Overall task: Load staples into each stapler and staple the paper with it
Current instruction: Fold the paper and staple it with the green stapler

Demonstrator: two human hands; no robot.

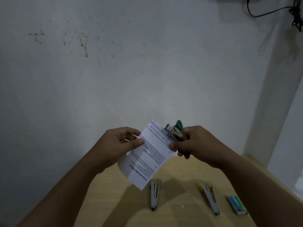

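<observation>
My left hand pinches the paper taut above the worktop so the green stapler, gripped in my right hand, can bite its edge.

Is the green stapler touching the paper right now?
Touching. The head view shows the green stapler in the right hand, mouth closed over the paper edge.

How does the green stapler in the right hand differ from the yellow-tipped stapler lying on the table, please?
The green stapler is held up in the right hand against the paper; the yellow-tipped stapler lies untouched on the table. The green one has green trim, the other yellow. Both have silver metal bodies.
</observation>
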